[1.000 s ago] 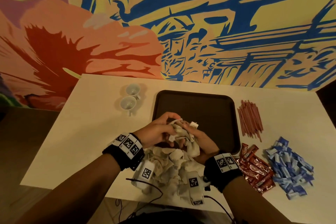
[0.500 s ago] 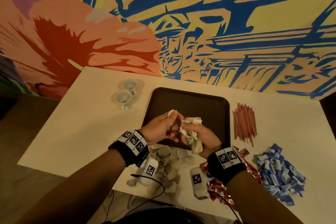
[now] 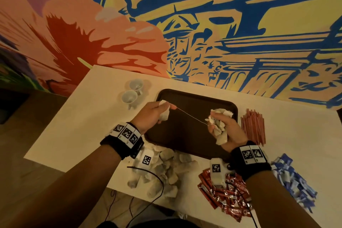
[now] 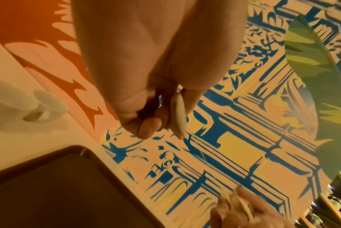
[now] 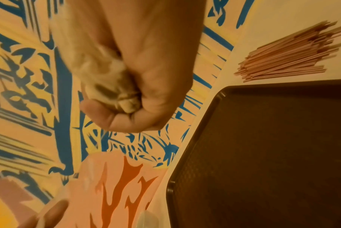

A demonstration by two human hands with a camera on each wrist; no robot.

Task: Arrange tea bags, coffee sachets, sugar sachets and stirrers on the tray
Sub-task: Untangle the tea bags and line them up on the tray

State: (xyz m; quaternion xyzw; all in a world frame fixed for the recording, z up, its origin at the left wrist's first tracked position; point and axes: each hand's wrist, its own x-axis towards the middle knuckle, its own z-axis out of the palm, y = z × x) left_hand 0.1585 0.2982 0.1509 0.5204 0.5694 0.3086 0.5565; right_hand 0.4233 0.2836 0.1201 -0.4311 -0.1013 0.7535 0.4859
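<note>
One tea bag [image 3: 164, 112] is pinched by the left hand [image 3: 149, 114] above the tray [image 3: 187, 135]; a bunch of tea bags [image 3: 218, 126] is gripped by the right hand [image 3: 224, 128]; a string [image 3: 190, 116] is stretched between.

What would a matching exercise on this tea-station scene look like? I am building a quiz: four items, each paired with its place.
Items:
1. stirrers
2. sugar sachets
3. cups
4. coffee sachets

Places:
A. left of the tray
B. table's far right, near edge
C. right of the tray
D. near edge, under the right wrist

Pairs: 1-C, 2-B, 3-A, 4-D
</note>
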